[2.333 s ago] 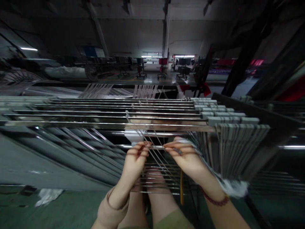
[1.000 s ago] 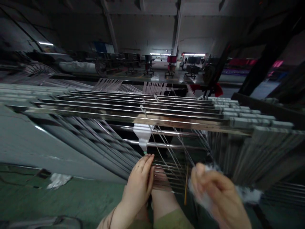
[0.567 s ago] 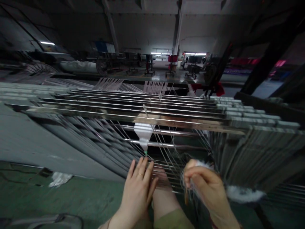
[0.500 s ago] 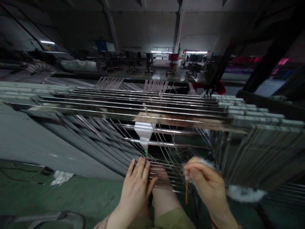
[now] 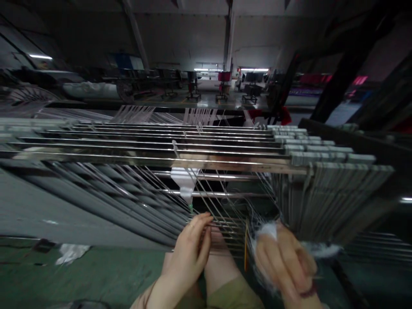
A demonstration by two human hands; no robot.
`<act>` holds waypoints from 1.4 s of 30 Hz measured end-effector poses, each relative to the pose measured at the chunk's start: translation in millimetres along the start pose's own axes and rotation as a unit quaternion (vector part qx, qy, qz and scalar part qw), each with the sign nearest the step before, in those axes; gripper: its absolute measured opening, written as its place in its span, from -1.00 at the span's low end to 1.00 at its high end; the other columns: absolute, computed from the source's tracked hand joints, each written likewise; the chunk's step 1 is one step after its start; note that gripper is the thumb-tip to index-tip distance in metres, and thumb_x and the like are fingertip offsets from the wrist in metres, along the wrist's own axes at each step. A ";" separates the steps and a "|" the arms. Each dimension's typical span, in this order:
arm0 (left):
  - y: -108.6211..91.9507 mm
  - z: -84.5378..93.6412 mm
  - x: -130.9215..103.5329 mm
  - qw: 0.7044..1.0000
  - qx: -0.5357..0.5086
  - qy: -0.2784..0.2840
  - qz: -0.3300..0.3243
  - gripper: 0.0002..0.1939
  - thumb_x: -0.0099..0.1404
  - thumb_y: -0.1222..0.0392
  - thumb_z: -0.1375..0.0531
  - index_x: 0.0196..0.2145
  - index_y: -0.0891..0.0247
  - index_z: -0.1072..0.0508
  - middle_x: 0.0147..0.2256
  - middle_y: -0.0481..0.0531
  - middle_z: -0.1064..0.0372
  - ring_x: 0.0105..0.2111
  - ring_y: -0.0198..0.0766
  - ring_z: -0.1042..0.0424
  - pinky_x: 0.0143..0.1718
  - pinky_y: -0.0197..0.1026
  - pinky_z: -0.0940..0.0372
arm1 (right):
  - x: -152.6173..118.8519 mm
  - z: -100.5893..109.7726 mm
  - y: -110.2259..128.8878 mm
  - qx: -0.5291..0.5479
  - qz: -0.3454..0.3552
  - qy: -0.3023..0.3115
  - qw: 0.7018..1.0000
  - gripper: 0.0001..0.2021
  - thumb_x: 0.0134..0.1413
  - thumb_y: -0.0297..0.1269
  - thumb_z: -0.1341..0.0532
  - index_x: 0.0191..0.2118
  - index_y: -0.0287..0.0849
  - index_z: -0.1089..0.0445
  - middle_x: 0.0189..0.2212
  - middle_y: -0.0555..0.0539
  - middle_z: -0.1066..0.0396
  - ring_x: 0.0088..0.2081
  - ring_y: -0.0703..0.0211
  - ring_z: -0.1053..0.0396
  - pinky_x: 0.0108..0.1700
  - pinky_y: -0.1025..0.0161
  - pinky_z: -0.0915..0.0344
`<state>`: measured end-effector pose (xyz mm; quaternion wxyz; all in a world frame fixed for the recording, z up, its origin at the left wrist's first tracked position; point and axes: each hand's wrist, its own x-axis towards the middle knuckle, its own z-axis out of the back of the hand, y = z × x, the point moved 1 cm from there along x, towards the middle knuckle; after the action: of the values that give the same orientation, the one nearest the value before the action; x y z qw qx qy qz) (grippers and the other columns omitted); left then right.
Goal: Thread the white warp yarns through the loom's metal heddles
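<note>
My left hand (image 5: 195,242) rests at the lower end of the threads, its fingers bent and drawn together over thin metal bars (image 5: 228,234); what its fingertips pinch is too small to tell. To the right, my right hand (image 5: 285,262) is curled around a tangle of white thread (image 5: 268,231), partly blurred. An orange-brown stick (image 5: 246,246) hangs upright just left of that hand, apart from the fingers. A white cloth piece (image 5: 185,180) with a green tip (image 5: 191,208) hangs above my left hand, among the slanting threads.
Long metal rails (image 5: 161,159) cross in front of me. Dense grey heddles (image 5: 334,197) hang at the right, with grey sheeting (image 5: 74,210) at the left. White scraps (image 5: 72,253) lie on the green floor. Racks and lights stand farther back.
My left hand has gone from spread fingers to bent, closed ones. My right hand has turned over and closed round the thread tangle, and the stick now hangs clear of it. The view has shifted right.
</note>
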<state>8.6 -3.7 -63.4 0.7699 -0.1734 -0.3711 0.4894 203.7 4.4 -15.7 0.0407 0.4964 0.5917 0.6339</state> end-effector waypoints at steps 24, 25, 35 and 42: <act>5.0 24.2 70.7 0.923 -0.311 -0.004 0.225 -0.57 0.12 0.14 -0.21 -0.06 0.38 -0.36 -0.48 0.01 -0.44 -0.58 -0.30 -0.38 -0.57 -0.29 -0.26 | 14.4 5.6 2.8 -0.457 -0.155 -0.295 0.825 -0.85 0.07 -0.31 -0.20 -0.29 -0.13 -0.53 -0.31 -0.08 -0.46 -0.20 0.05 -0.38 -0.02 0.01 -0.21; 4.9 25.4 68.5 0.921 -0.304 0.005 0.243 -0.60 0.10 0.14 -0.23 -0.12 0.39 -0.41 -0.54 -0.03 -0.41 -0.61 -0.31 -0.35 -0.61 -0.32 -0.21 | 14.7 5.8 2.9 -0.462 -0.161 -0.291 0.822 -0.85 0.07 -0.32 -0.19 -0.29 -0.12 -0.52 -0.30 -0.08 -0.47 -0.19 0.04 -0.38 0.00 0.00 -0.20; -3.3 42.1 39.6 0.954 -0.240 -0.035 0.175 -0.84 0.20 0.11 -0.22 -0.35 0.25 -0.52 -0.19 0.07 -0.47 -0.31 -0.25 -0.41 -0.36 -0.32 -0.28 | 30.5 3.1 6.3 -0.488 -0.186 -0.232 0.821 -0.86 0.07 -0.40 -0.24 -0.28 -0.05 -0.53 -0.28 0.05 -0.53 -0.11 0.12 -0.39 0.12 0.08 -0.13; -33.9 38.0 32.4 0.987 -0.157 0.032 0.014 -0.84 0.29 0.31 -0.12 -0.24 0.14 -0.48 -0.31 -0.05 -0.43 -0.25 -0.29 -0.41 -0.19 -0.29 -0.25 | 52.1 2.0 1.4 -0.472 -0.195 -0.126 0.850 -0.88 0.05 -0.40 -0.23 -0.38 -0.07 -0.52 -0.34 0.09 -0.52 -0.19 0.20 -0.42 -0.10 0.32 -0.31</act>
<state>9.6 5.6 -3.8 0.7373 -0.3129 -0.4165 0.4301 179.5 38.8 15.3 0.4669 0.3674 0.2955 0.7481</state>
